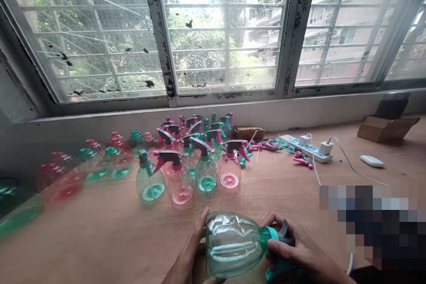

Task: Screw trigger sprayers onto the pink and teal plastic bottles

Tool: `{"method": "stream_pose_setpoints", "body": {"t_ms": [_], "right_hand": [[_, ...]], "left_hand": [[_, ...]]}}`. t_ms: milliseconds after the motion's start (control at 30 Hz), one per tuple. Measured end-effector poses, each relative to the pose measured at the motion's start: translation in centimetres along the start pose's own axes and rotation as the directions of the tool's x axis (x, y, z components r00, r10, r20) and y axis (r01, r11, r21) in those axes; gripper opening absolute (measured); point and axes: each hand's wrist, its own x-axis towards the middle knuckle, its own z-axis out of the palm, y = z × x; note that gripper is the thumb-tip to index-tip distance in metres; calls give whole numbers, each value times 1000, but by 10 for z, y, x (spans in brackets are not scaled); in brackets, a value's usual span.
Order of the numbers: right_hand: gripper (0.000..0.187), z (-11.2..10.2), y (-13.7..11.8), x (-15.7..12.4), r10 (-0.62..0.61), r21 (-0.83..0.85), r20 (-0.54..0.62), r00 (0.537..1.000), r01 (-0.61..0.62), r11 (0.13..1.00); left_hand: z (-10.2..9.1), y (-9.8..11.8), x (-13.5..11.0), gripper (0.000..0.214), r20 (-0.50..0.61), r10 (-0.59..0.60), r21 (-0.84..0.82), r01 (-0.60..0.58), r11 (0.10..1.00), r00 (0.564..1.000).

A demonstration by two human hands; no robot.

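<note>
A clear green spray bottle (234, 244) lies on its side between my two hands, above the table's near edge. My left hand (196, 248) is wrapped round the bottle's base end, its fingers partly hidden behind and under it. At the neck, my right hand (293, 248) grips the teal collar (273, 233) and the dark grey and teal spray head (286, 236), thumb on the collar. Beyond them stands a group of finished-looking spray bottles, among them a pink one (180, 186) and a green one (207, 173), with trigger heads on.
Headless green bottles (118, 163) and red bottles (61, 182) stand at the left. Loose pink and teal spray heads (266, 145) lie near a white power strip (306, 148) with plugged-in chargers. Rightward are a white mouse-like object (372, 161) and an open cardboard box (382, 128). Windows line the back.
</note>
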Motion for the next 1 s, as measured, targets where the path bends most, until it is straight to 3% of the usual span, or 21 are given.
{"method": "stream_pose_setpoints", "body": {"t_ms": [100, 233, 433, 633, 1000], "right_hand": [[41, 0, 0, 0, 11, -5, 1, 1000, -11, 1000], [40, 0, -1, 1, -3, -22, 7, 1000, 4, 1000], [42, 0, -4, 0, -1, -47, -20, 1000, 0, 999], [42, 1, -5, 0, 9, -64, -30, 1000, -11, 998], [38, -1, -1, 2, -33, -45, -1, 999, 33, 998]], "left_hand": [[-3, 9, -3, 105, 8, -19, -12, 19, 1000, 1000], [-5, 17, -6, 95, 28, -72, 4, 72, 997, 997], [0, 8, -1, 86, -33, -20, 34, 22, 999, 999], [-4, 7, -3, 101, 40, 4, -18, -4, 1000, 999], [1, 13, -1, 80, -13, 40, 71, -39, 997, 999]]}}
